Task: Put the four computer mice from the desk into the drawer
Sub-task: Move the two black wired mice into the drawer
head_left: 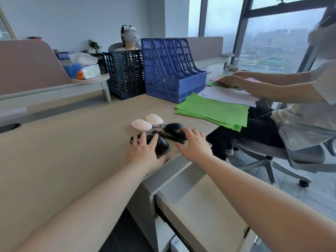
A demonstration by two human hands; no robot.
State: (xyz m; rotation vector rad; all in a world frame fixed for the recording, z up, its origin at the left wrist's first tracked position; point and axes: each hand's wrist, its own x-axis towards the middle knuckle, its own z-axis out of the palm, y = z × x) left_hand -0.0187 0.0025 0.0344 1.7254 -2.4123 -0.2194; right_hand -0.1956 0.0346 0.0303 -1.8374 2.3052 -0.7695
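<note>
Two white mice (147, 123) lie beyond two black wired mice (166, 137); beyond them, green paper sheets (212, 110), a blue perforated file rack (172, 70), on a beige worktop (63, 142).

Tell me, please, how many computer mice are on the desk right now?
4: two white mice side by side, one black mouse under the left hand, another by the right hand.

Open drawer (209, 202) lies unobstructed; green papers (212, 110) flank the mice (154, 130).

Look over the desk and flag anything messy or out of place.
Only the cords: the two black mice have loose cables tangled between them, which may snag when lifted. The white mice sit neatly side by side, and the drawer stands open. Nothing is spilled or damaged.
</note>
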